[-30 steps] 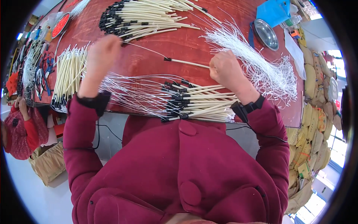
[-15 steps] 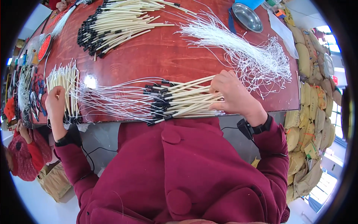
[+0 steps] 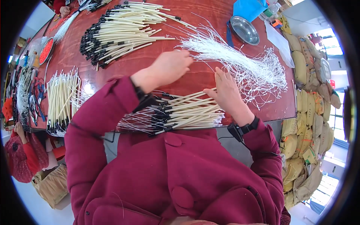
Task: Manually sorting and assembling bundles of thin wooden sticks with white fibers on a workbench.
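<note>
Reaching over the red desk (image 3: pixel 112 80), the left hand (image 3: pixel 170 67) is loosely curled on the white string bundle (image 3: pixel 240 63); the right hand (image 3: pixel 227 93) is laid flat, fingers together, on cream tubes (image 3: pixel 187 112) beside it. Light, limp, tangle-prone strings are judged best pinched near their gathered end.

Table (image 3: pixel 210 80): dark reddish-brown with a glossy sheen.
Coat (image 3: pixel 180 176): deep maroon, plain, with matching maroon buttons.
Watch strap (image 3: pixel 250 126): black.
Sticks nearest the person (image 3: pixel 187 112): cream, each with a black band, trailing thin white threads.
Far pile of sticks (image 3: pixel 123 30): cream with black ends.
Left bundle of sticks (image 3: pixel 62 99): cream.
Loose cords (image 3: pixel 240 63): white.
Bowl (image 3: pixel 244 30): silver-grey metal.
Box (image 3: pixel 250 8): bright blue.
Sacks (image 3: pixel 303 67): dull yellow-tan.
Tray (image 3: pixel 45 50): red-orange.
</note>
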`<state>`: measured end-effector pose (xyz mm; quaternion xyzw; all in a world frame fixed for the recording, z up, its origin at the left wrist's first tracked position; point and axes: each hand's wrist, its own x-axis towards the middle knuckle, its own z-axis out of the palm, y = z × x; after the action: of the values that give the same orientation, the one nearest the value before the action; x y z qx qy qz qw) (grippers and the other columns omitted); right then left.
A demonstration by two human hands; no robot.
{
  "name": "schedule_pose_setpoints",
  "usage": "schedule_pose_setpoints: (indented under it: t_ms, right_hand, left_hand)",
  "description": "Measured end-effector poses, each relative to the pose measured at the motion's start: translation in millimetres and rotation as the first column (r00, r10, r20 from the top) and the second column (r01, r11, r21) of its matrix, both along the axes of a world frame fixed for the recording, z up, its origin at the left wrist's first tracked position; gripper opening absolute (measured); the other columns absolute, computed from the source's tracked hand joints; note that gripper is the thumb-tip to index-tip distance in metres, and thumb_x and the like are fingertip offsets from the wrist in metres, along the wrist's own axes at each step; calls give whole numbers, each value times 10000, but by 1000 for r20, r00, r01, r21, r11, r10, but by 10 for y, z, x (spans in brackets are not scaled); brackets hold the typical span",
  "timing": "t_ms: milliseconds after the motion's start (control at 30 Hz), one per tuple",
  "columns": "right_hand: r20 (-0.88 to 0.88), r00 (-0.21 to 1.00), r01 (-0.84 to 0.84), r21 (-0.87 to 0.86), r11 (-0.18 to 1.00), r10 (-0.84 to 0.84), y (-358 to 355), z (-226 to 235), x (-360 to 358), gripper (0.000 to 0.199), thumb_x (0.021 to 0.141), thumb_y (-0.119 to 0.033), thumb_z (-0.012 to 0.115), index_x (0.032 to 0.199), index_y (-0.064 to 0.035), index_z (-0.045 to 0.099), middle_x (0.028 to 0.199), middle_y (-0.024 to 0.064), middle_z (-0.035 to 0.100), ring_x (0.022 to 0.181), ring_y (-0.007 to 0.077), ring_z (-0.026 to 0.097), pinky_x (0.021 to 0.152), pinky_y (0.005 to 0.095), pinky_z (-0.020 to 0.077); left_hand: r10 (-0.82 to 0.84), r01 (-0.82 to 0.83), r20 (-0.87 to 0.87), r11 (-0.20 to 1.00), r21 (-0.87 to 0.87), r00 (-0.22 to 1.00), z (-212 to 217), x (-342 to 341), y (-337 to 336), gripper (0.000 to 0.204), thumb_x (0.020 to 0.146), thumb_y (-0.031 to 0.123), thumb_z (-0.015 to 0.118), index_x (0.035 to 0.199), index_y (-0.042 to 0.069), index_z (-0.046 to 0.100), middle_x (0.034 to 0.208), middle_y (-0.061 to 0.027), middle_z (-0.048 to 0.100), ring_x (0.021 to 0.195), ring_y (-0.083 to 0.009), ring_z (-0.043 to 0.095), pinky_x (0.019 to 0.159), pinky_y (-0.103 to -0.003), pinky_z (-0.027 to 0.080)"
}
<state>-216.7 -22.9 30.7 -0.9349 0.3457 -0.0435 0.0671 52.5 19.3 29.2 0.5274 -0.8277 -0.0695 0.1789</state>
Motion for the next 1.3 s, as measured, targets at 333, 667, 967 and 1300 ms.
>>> schedule_pose_setpoints:
  t_ms: [333, 667, 967, 1300]
  right_hand:
    - [68, 993, -103, 53, 993, 99, 14, 96, -67, 650, 838, -376, 747, 1240, 114, 605, 1418, 196, 549, 1223, 349, 515, 1072, 456, 399]
    - [112, 971, -216, 52, 975, 210, -26, 117, -86, 628, 883, -390, 672, 1269, 100, 603, 1454, 190, 534, 1274, 359, 494, 1099, 457, 371]
    - [156, 963, -240, 135, 961, 219, -100, 66, -129, 618, 899, -394, 651, 1272, 96, 604, 1467, 195, 525, 1290, 375, 485, 1114, 467, 359]
    - [85, 967, -248, 78, 966, 241, -105, 10, -160, 638, 888, -370, 667, 1333, 77, 570, 1523, 170, 475, 1354, 368, 436, 1149, 467, 334]
  left_hand:
    - [-105, 108, 47, 990, -88, 993, -392, -578, -526, 171, 910, 137, 559, 1040, 44, 620, 1054, -137, 608, 987, -315, 651, 801, -424, 566]
    - [34, -32, 21, 996, -80, 999, -264, -431, -175, 147, 903, 159, 577, 955, 28, 620, 1050, -133, 613, 1041, -308, 625, 861, -453, 508]
    - [-2, 19, 196, 996, -84, 981, -345, -389, -64, 183, 913, 145, 544, 1000, 20, 645, 1057, -140, 639, 990, -309, 637, 803, -428, 520]
    - [208, -191, -50, 953, 236, 977, -265, 163, 37, 137, 934, 77, 525, 1027, -24, 528, 855, -260, 654, 852, -468, 649, 728, -541, 514]
